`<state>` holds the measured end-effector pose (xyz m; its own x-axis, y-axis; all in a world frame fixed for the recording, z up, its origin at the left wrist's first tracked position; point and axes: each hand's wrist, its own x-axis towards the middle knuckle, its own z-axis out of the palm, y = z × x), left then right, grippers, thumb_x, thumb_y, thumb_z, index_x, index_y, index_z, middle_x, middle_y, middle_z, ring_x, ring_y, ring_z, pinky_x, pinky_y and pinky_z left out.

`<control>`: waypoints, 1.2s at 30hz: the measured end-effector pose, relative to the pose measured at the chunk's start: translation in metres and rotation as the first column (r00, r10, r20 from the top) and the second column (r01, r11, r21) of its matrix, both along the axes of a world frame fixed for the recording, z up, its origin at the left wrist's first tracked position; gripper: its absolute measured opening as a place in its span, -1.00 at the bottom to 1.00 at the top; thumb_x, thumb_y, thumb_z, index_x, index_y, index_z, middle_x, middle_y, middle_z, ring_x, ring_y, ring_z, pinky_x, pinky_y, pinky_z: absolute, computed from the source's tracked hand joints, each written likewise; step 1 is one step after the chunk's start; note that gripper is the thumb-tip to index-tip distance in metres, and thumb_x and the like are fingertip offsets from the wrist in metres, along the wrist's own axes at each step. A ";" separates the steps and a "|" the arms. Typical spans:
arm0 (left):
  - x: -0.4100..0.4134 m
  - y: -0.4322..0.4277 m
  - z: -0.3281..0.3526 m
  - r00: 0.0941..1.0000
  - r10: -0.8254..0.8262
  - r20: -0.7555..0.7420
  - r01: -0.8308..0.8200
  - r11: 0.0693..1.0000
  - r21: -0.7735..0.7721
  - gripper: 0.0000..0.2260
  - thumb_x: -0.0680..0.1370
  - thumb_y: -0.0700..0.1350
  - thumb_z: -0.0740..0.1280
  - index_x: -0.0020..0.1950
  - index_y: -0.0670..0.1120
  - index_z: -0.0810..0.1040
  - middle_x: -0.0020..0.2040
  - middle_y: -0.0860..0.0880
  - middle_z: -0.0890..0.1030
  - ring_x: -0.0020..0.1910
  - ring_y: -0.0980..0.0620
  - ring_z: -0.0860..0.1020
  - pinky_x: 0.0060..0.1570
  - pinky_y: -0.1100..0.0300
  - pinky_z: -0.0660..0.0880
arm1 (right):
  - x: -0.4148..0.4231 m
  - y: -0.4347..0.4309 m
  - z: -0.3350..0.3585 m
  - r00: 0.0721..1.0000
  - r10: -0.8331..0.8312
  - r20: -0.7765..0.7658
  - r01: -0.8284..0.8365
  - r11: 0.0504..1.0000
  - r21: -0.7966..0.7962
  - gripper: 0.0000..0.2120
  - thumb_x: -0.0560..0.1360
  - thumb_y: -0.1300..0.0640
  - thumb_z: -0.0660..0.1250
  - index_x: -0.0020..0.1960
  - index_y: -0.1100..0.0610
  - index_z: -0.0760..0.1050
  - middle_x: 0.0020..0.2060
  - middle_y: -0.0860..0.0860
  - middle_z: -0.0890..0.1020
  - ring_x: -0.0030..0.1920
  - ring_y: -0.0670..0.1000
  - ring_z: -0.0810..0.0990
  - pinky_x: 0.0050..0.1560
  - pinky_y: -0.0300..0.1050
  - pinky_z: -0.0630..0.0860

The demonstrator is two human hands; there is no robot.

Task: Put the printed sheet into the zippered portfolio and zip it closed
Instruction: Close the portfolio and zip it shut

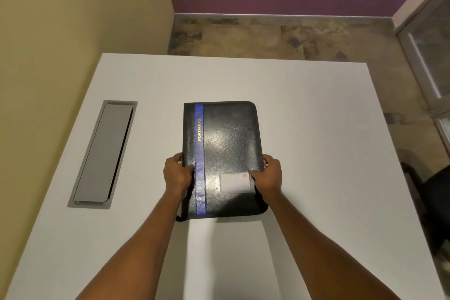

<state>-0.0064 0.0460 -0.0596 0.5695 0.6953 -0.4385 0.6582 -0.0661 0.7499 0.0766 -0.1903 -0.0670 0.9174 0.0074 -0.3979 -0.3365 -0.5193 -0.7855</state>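
A black zippered portfolio (226, 143) with a blue stripe and the yellow word PORTFOLIO lies closed on the white table (316, 129), a clear card pocket near its lower right corner. My left hand (176, 174) grips its left edge, thumb on the cover. My right hand (267, 174) grips its right edge the same way. No printed sheet shows anywhere on the table. A short black strap or zipper pull pokes out at the portfolio's near left corner. Whether the zipper is shut I cannot make out.
A grey cable hatch (102, 153) is set into the table at the left. The yellow wall runs along the table's left side. Past the far edge is stone floor and a purple wall. A dark chair (433, 200) stands at the right.
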 end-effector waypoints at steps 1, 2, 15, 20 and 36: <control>0.007 0.013 0.002 1.000 -0.005 -0.001 0.005 1.000 0.009 -0.63 0.50 -0.29 0.50 0.30 -0.12 0.64 -0.03 0.00 0.64 -0.13 -0.04 0.64 -0.01 0.14 0.58 | 0.006 0.011 0.001 1.000 0.003 0.007 -0.003 1.000 -0.003 -0.68 0.33 0.42 0.48 0.01 0.12 0.62 -0.20 -0.06 0.60 -0.26 -0.14 0.59 -0.33 -0.50 0.44; 0.015 0.026 0.002 1.000 -0.012 -0.001 0.012 1.000 0.015 -0.61 0.50 -0.30 0.50 0.33 -0.12 0.62 0.00 -0.02 0.64 -0.10 -0.08 0.65 0.05 0.08 0.61 | 0.012 0.021 0.002 1.000 0.007 0.011 -0.007 1.000 -0.007 -0.68 0.33 0.41 0.49 0.02 0.16 0.62 -0.22 -0.09 0.58 -0.28 -0.21 0.56 -0.34 -0.51 0.43; 0.091 0.143 -0.025 0.999 -0.002 -0.040 0.004 0.999 0.044 -0.61 0.47 -0.33 0.53 0.28 -0.13 0.65 0.07 -0.13 0.72 -0.09 -0.10 0.68 0.08 0.00 0.65 | 0.076 0.128 -0.018 0.999 -0.006 -0.052 0.003 0.999 -0.054 -0.71 0.34 0.30 0.49 -0.05 0.02 0.52 -0.18 -0.07 0.60 -0.21 0.03 0.62 -0.31 -0.20 0.41; 0.090 0.155 -0.038 0.997 0.005 -0.077 -0.002 1.000 0.028 -0.62 0.50 -0.34 0.50 0.30 -0.12 0.64 -0.01 -0.09 0.70 -0.13 -0.09 0.67 0.05 0.01 0.65 | 0.073 0.143 -0.034 0.997 0.045 -0.058 -0.053 0.988 -0.143 -0.72 0.37 0.25 0.55 -0.02 0.05 0.54 -0.05 0.04 0.66 -0.08 0.09 0.67 -0.16 -0.09 0.54; 0.036 0.091 -0.026 0.867 -0.305 -0.395 0.459 0.798 0.391 -0.57 0.63 -0.11 0.29 0.48 -0.20 0.39 0.48 -0.22 0.40 0.48 -0.27 0.36 0.43 -0.27 0.31 | 0.026 0.120 0.001 0.904 0.403 0.146 -0.344 0.885 -0.315 -0.56 0.41 0.31 0.42 0.27 0.20 0.45 0.21 0.13 0.55 0.24 0.20 0.50 0.21 0.05 0.48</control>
